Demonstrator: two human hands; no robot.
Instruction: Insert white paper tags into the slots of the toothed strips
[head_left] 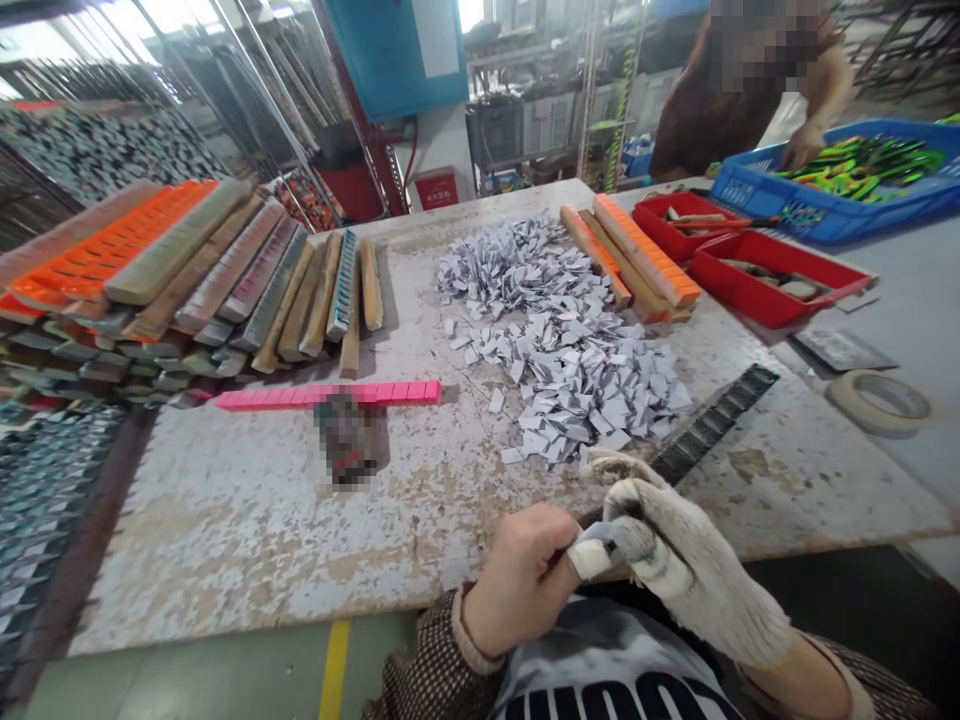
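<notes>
My right hand [679, 555], in a white knit glove, grips the near end of a long black strip [712, 420] that slants away to the right over the table. My bare left hand [517, 580] is closed beside the glove. One fingertip, wrapped in white tape, presses at the strip's near end, which is hidden between the two hands. Just beyond the hands lies a wide pile of small white paper tags [562, 330].
A pink strip [330, 394] lies mid-table. Stacked strips [187, 270] fill the left side, and orange ones [637, 250] lie at the back. Red trays [765, 280], a blue basket [840, 195] and a tape roll [881, 400] sit right. A co-worker's hand [802, 145] reaches into the basket.
</notes>
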